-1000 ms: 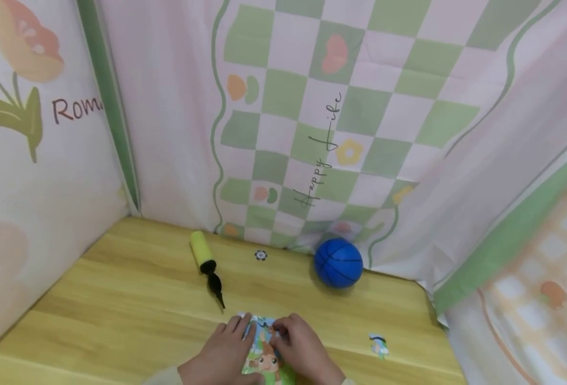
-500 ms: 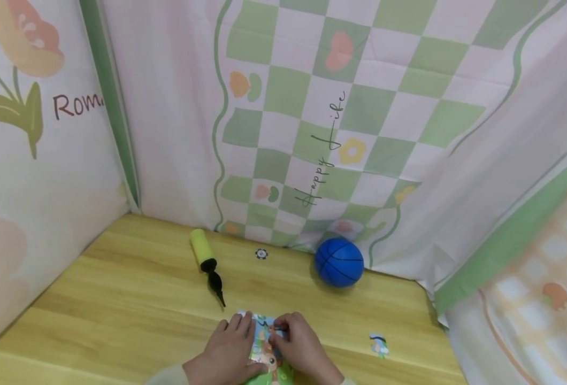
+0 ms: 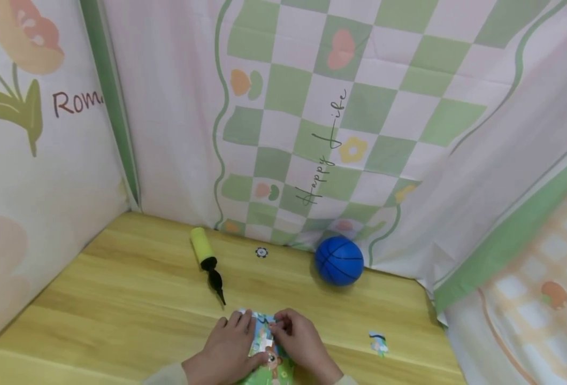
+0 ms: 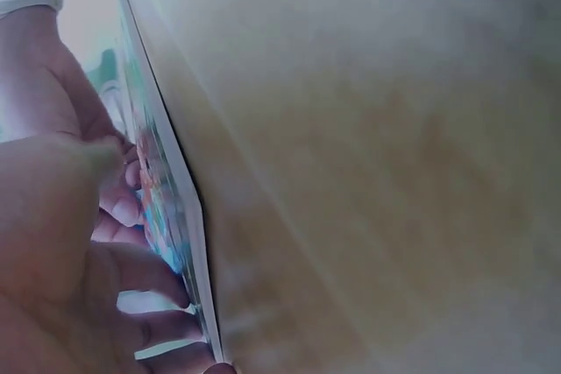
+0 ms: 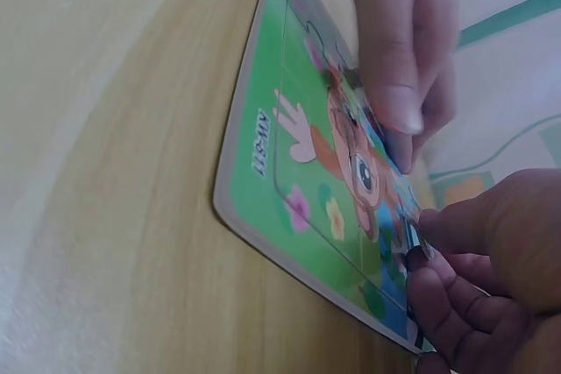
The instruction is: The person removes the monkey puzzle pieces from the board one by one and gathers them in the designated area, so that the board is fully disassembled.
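A thin jigsaw board with a cartoon monkey on green and blue lies on the wood-grain table, under both hands. My left hand rests over its left side, fingers extended to its far edge and thumb across the picture. In the left wrist view, the fingertips reach the board's edge. At the board's upper right, my right hand pinches a small puzzle piece between thumb and fingers, mostly hidden by them. A pale patch shows in the picture between the hands. One loose puzzle piece lies to the right.
A blue ball with black lines sits against the checkered curtain at the back. A yellow and black hand pump lies at the back left, and a small round black-and-white disc lies between them.
My left thumb has shifted up and right across the monkey's face. My right hand has moved slightly up, and the pale patch has come into sight beside its fingers.
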A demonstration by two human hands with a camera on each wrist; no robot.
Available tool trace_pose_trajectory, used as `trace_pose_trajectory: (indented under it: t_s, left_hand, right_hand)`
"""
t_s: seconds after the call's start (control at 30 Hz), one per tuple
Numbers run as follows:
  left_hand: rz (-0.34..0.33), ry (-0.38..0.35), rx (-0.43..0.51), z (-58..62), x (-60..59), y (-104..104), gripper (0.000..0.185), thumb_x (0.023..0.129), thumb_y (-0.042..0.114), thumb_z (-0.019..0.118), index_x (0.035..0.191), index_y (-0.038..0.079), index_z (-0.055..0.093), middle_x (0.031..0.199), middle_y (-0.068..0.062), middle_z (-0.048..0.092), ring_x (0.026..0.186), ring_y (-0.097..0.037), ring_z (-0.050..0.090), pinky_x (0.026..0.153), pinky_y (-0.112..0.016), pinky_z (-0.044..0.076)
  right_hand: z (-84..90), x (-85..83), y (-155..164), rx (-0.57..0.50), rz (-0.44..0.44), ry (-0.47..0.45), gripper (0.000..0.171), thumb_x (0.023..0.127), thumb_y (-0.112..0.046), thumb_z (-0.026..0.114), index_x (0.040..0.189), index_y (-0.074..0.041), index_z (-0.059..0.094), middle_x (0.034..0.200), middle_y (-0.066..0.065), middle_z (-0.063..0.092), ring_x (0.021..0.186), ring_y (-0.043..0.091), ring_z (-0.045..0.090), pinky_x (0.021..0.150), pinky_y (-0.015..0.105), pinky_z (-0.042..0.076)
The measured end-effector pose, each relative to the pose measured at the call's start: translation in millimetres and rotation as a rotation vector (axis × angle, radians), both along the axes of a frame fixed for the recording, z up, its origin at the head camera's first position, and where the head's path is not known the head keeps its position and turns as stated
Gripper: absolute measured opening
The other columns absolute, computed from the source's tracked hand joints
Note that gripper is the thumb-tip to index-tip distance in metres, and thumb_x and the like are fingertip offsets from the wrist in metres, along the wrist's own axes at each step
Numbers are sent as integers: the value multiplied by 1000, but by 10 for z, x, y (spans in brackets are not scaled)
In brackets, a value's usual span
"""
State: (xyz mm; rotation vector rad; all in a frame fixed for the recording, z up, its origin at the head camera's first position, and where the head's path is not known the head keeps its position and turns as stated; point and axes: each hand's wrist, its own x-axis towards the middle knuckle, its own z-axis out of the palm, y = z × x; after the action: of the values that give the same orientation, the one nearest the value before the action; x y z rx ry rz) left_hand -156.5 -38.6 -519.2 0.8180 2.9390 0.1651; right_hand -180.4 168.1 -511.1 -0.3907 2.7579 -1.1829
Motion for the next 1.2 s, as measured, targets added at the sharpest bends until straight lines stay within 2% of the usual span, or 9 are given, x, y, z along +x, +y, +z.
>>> trace_pose_trajectory:
  t_s: [0.1, 0.27, 0.43, 0.7, 0.83, 1.03, 1.2]
  left_hand:
    - [13, 44, 17, -17, -7, 13, 87, 96, 75, 39, 145, 5, 55, 150, -14, 47, 130, -31, 45, 94, -54, 48]
    - [26, 110, 26, -23, -15, 37, 82, 92, 73, 52, 137, 5, 61, 135, -12, 54, 115, -29, 51, 83, -50, 52]
    - [41, 79, 46, -13, -33, 35, 84, 90, 74, 53, 138, 5, 60, 132, -9, 54, 113, -27, 51, 81, -49, 51]
    - [69, 31, 67, -40, -58, 24, 89, 89, 78, 52, 140, 5, 58, 135, -8, 53, 117, -27, 50, 86, -50, 50]
    - [68, 23, 69, -38, -56, 15, 89, 89, 78, 52, 140, 6, 59, 136, -7, 53, 117, -26, 50, 86, -50, 50]
    - [52, 35, 71, -33, -48, 3, 89, 89, 78, 50, 141, 5, 58, 137, -8, 52, 117, -26, 50, 86, -50, 50]
    - [43, 38, 56, -23, -47, -1, 90, 90, 78, 48, 142, 5, 57, 139, -8, 51, 118, -26, 49, 86, -50, 50]
  right_hand:
    - [-16, -7, 2, 13, 12, 33, 21, 97, -21, 71, 111, -6, 69, 89, -8, 64, 79, 7, 60, 68, 25, 53]
    - [-22, -16, 3, 18, 21, 30, 17, 97, -22, 71, 107, -8, 71, 86, -9, 63, 76, 6, 58, 67, 25, 52]
    - [-10, -24, 16, -53, 11, -28, 14, 96, -17, 71, 107, -9, 69, 86, -6, 63, 75, 11, 58, 64, 25, 51]
    - [60, -12, 22, -205, 6, -93, 13, 94, -6, 71, 106, -4, 66, 87, 2, 65, 76, 18, 58, 62, 25, 49]
    - [80, 3, 5, -251, -18, -127, 14, 94, -7, 71, 106, -2, 65, 86, 3, 65, 76, 18, 58, 61, 24, 49]
    - [78, 41, -14, -300, -43, -95, 18, 94, -7, 72, 108, 1, 65, 86, 5, 66, 74, 17, 56, 60, 23, 46]
    - [42, 32, -29, -254, -45, -66, 19, 96, -9, 70, 113, 0, 69, 88, 2, 66, 76, 16, 58, 63, 23, 48]
